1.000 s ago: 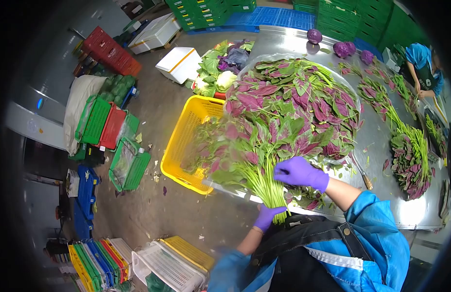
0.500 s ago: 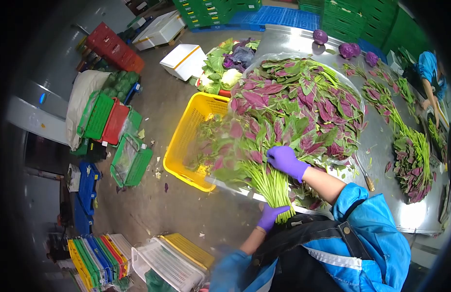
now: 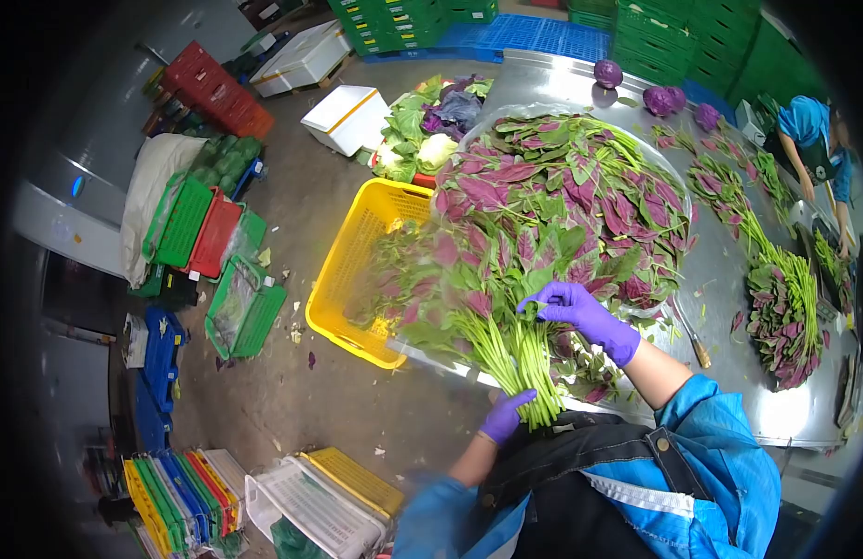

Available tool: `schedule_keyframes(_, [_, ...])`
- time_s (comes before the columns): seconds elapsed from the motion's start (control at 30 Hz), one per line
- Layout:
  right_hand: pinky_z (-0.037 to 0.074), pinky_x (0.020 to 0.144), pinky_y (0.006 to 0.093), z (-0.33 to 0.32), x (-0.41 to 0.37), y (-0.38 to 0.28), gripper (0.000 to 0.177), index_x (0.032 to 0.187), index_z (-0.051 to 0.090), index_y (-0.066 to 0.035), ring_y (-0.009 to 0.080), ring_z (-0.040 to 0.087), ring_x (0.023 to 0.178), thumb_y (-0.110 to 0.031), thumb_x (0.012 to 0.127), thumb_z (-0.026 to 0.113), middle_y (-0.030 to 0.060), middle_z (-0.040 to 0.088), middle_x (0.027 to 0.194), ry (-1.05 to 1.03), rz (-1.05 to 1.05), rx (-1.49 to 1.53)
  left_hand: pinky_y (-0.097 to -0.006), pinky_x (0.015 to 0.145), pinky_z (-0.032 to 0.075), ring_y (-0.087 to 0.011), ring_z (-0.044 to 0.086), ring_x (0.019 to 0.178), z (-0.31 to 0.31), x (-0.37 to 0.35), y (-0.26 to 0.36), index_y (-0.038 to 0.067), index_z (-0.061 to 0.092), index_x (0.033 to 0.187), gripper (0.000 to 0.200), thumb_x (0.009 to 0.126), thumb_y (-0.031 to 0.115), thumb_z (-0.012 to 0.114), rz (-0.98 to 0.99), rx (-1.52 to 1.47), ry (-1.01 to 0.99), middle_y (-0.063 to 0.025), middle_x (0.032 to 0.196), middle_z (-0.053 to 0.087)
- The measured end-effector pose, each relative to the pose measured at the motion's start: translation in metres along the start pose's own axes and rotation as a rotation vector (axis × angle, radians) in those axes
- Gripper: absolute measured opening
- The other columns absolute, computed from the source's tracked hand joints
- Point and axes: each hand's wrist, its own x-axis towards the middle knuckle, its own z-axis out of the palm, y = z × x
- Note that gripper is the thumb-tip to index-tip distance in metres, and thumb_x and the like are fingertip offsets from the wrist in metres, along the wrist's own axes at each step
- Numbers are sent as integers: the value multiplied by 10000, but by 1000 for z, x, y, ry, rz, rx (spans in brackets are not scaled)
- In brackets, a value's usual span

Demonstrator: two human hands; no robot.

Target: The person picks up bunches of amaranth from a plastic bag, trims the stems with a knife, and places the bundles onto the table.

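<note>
In purple gloves, both my hands are at a bunch of leafy greens with pale green stems and purple-green leaves. My left hand is wrapped round the lower stems near the table's front edge. Higher up, my right hand pinches a small green leaf at the right side of the bunch. The bunch's leaves point up and left, partly over a yellow basket. Behind lies a large heap of the same greens on clear plastic. A knife lies on the metal table to the right.
More bunches lie on the table's right, with purple cabbages at the back. A co-worker in blue stands at the far right. Crates and a white foam box are on the floor at left.
My right hand has come away from the stems to the right, its fingers now pinched on a leaf. My left hand still holds the stems. The co-worker's arms have shifted.
</note>
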Motion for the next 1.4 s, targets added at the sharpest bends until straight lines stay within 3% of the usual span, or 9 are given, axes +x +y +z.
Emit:
schedule_keyframes(0.3, [514,791,295,-16,-19,-10,264,1073,475,-26,221,599,947,-185,870,530,150,599,1033,-73,159,344,-332,898,429,-216,550,1022,-3,0,-2,-33,437,1224,472,781,40,583,43,197,58,-103,1130,561])
schedule_keyframes(0.53, [508,827,346,-13,4,-112,329,1143,446,-14,271,583,994,-198,877,506,174,576,1070,147,-267,426,-333,917,413,-233,538,1045,-10,5,-9,-27,423,1244,499,774,47,575,-9,122,-23,-115,1150,554])
schedule_keyframes(0.67, [494,819,334,26,98,-126,379,1195,413,-36,276,568,1021,-181,867,535,171,551,1114,-118,-306,534,-424,1001,354,-309,415,1214,-19,14,-17,-42,294,1321,621,784,108,566,-50,-82,-130,-188,1307,420])
schedule_keyframes(0.77, [475,848,349,41,147,-131,517,1261,360,-19,269,549,1049,-206,836,586,199,533,1124,-106,-417,400,-416,1001,353,-309,401,1219,-27,19,-21,-26,285,1334,656,761,116,572,-91,-200,-218,-182,1324,401])
schedule_keyframes(0.83, [452,869,381,44,156,-116,677,1326,288,-28,252,520,1084,-261,793,634,193,523,1138,423,-480,-409,-432,1025,319,-318,359,1251,-26,23,-19,-24,285,1334,685,747,155,590,-138,-236,-308,-186,1340,378])
schedule_keyframes(0.87, [435,881,420,41,143,-100,763,1348,274,-42,276,517,1082,-307,750,667,191,504,1188,345,-523,-515,-444,1031,307,-334,376,1234,-23,24,-18,-18,291,1333,692,737,154,599,-105,-225,-329,-190,1334,386])
schedule_keyframes(0.93, [444,859,426,37,121,-58,724,1324,342,-69,318,550,1008,-336,734,666,183,520,1165,61,-375,-1098,-442,1018,327,-335,392,1221,-23,25,-18,-15,300,1327,674,740,128,598,-139,-232,-321,-184,1320,402])
schedule_keyframes(1.07, [441,664,435,35,66,54,392,991,560,-58,327,556,770,-313,710,663,156,532,862,-140,-301,-1290,-408,950,407,-300,488,1133,-11,22,-12,-12,353,1297,608,744,41,601,-142,-113,-112,-151,1225,492])
schedule_keyframes(1.4, [463,615,327,-17,-2,-4,148,749,639,-64,248,607,693,-211,749,656,90,608,724,-372,-101,-601,-328,880,451,-218,576,992,7,20,-7,-24,496,1135,429,732,28,635,40,181,60,-118,1045,588])
